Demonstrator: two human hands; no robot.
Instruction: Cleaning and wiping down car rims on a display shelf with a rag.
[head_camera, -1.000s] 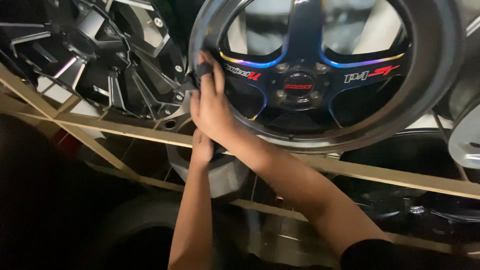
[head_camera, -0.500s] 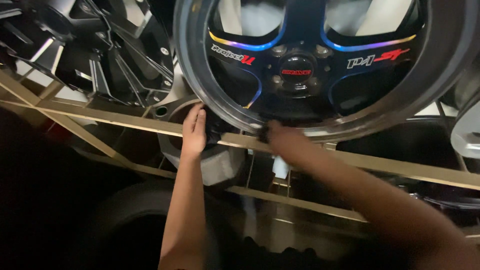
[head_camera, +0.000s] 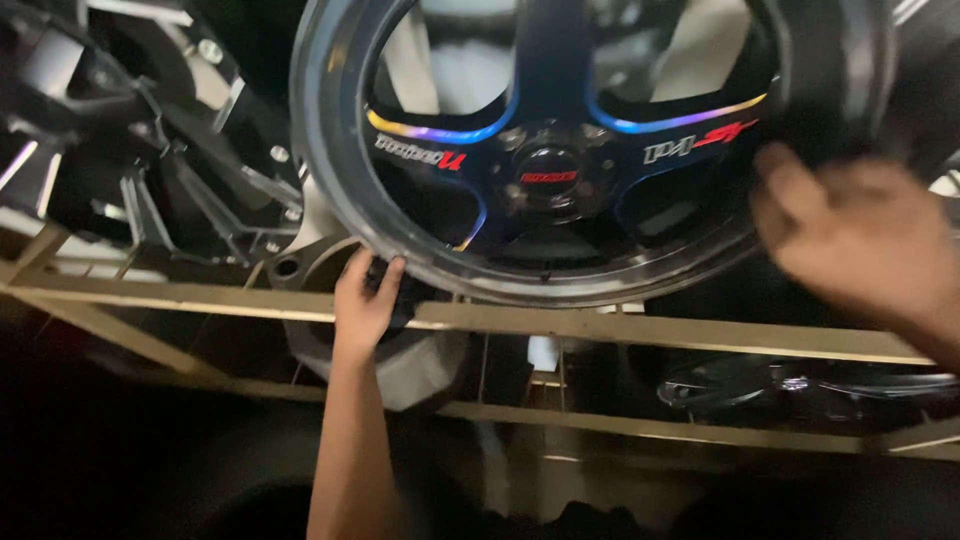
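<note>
I am pressing my left hand (head_camera: 365, 300), fingers curled, against the wheel's (head_camera: 560, 150) lower rim above the rack (head_camera: 650, 335); my right hand (head_camera: 860, 240) is blurring, apparently spread.

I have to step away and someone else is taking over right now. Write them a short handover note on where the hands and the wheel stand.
Left hand: gripping the lower left rim of the dark blue alloy wheel, apparently with a dark cloth under the fingers.
Right hand: blurred, at the wheel's lower right edge; whether it grips the rim cannot be told.
Wheel: upright, its bottom edge at the pale rack rail. A black spoked wheel stands to its left.
Done: wheel is upright and steadied from the left.
Left: secure the right side before letting go.
</note>
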